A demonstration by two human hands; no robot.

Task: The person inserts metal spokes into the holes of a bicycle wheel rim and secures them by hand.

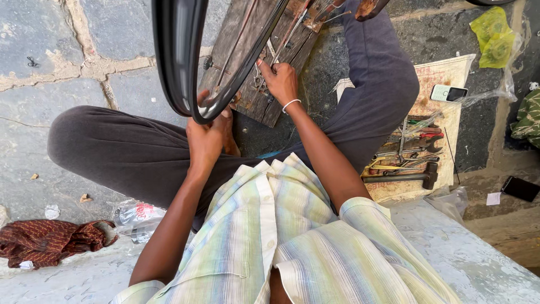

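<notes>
The left hand (203, 141) gripped the wheel rim (180, 62), held upright over the plank (264, 95); the right hand (279, 80) pinched a spoke (287, 36). The rim looked stiff and light (spokes likely springy), best held at its edge.

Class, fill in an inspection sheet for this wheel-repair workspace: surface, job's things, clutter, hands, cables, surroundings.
Surface: grey stone paving with pale joints; worn wooden board under the work.
Job's things: black wheel rim with thin spokes; small metal tool at the spokes, too small to identify.
Clutter: hammer and hand tools on a sack; crumpled brown cloth; plastic bottle; green plastic bag.
Hands: left hand grips the rim; right hand pinches at the spokes.
Cables: nothing seen.
Surroundings: two phones lying nearby.
</notes>
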